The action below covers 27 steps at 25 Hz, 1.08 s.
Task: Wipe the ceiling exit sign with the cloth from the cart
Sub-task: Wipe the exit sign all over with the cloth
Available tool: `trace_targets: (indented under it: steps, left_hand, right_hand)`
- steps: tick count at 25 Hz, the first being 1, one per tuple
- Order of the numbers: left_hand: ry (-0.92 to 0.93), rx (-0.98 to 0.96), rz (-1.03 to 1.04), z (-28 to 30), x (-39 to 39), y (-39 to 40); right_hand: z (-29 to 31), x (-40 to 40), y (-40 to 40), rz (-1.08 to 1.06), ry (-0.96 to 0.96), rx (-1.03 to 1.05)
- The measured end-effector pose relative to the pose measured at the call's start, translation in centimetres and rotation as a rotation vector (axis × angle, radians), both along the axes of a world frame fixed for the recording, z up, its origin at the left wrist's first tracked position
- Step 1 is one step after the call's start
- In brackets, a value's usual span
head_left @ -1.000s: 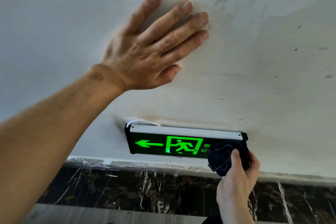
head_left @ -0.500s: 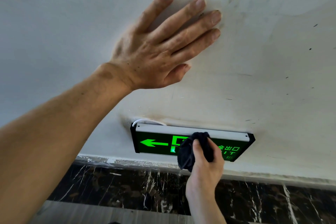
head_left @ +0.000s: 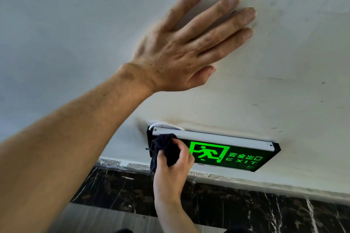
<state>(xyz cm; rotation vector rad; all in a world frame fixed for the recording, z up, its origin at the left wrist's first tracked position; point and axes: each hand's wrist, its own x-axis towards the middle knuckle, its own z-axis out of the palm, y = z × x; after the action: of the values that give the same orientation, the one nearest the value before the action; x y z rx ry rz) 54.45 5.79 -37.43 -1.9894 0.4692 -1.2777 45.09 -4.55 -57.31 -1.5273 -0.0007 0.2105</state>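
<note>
The right hand is closed tight around a bunched dark cloth and presses it on the left end of the exit sign. The left hand is spread wide and flat on the smudgy white ceiling. The sign is a long, thin box that glows green. Half a second ago the cloth was at the middle of the sign.
</note>
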Motion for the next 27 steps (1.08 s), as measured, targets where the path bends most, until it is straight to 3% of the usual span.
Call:
trace_targets:
  steps: [5,13,22,27]
  left_hand:
    - [-0.004,0.002,0.007,0.0,0.1,0.0]
    - [0.004,0.008,0.019,0.1,-0.1,-0.1]
    - [0.006,0.010,0.019,0.0,0.0,-0.3]
    - [0.002,0.005,0.028,-0.1,0.1,-0.2]
  right_hand:
    - [-1.0,-0.3,1.7,0.028,0.001,-0.036]
    - [-4.1,-0.3,2.8,0.019,0.169,-0.160]
    - [-6.2,0.9,1.3,0.038,0.261,-0.153]
    - [-6.8,1.4,0.0,-0.053,0.272,-0.099]
